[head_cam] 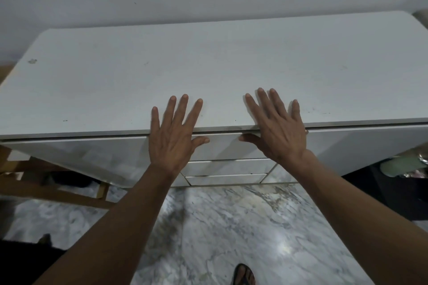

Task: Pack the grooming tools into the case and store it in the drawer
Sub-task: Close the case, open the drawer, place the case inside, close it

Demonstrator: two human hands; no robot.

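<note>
A white cabinet stands against the wall, its flat top (208, 71) bare. My left hand (172, 136) and my right hand (280, 132) are spread flat over the front edge of the top, fingers apart, holding nothing. Both thumbs hang down in front of the top drawer (223, 146), which is pushed in. Two more closed drawers (227, 166) sit below it. No case and no grooming tools are in sight.
A marble floor (231, 227) lies below me, with my sandalled foot (244, 275) at the bottom. A wooden frame (58, 192) stands at the left under the cabinet. Dark objects and a pale green item (403, 164) sit at the right.
</note>
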